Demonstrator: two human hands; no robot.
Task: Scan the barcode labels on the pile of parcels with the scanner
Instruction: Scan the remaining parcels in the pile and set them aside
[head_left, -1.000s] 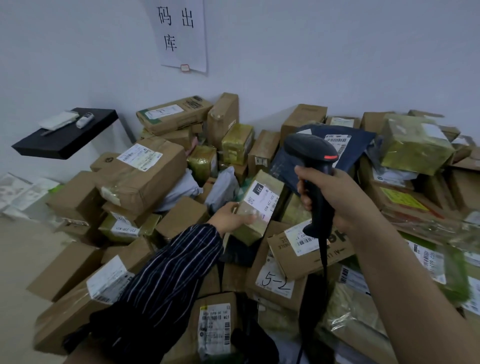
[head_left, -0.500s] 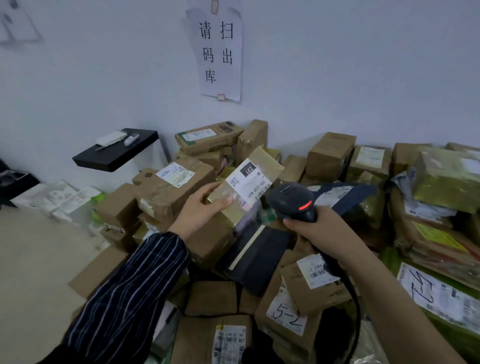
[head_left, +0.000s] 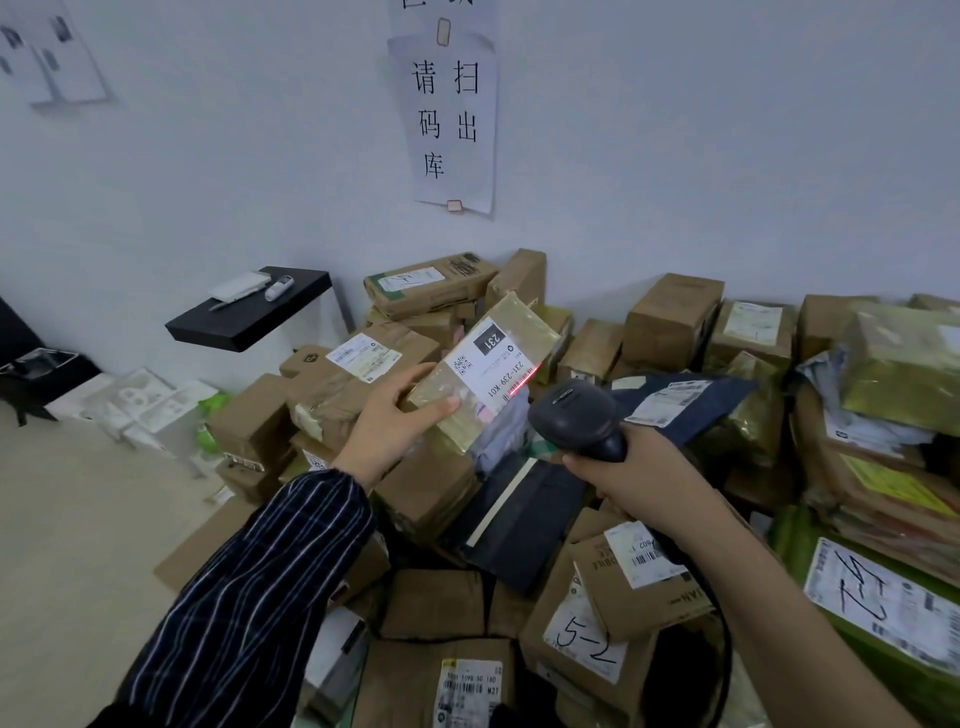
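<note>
left hand (head_left: 390, 423) gripped small parcel (head_left: 485, 371) at frame centre, thumb across its face | right hand (head_left: 641, 475) curled round scanner (head_left: 574, 418) just right | red line lay on label (head_left: 491, 370) | pile of parcels (head_left: 675, 467) below

Two arms of one person. The left arm wears a long sleeve (head_left: 260, 597) of dark, near-black cloth. Thin pale stripes run along its length, some white and some bluish, unevenly spaced. The cloth hangs loose and creased, and its cuff (head_left: 335, 486) ends at the wrist. The left hand (head_left: 395, 421) is bare. The right forearm (head_left: 779, 613) and right hand (head_left: 639, 483) are bare too.
</note>
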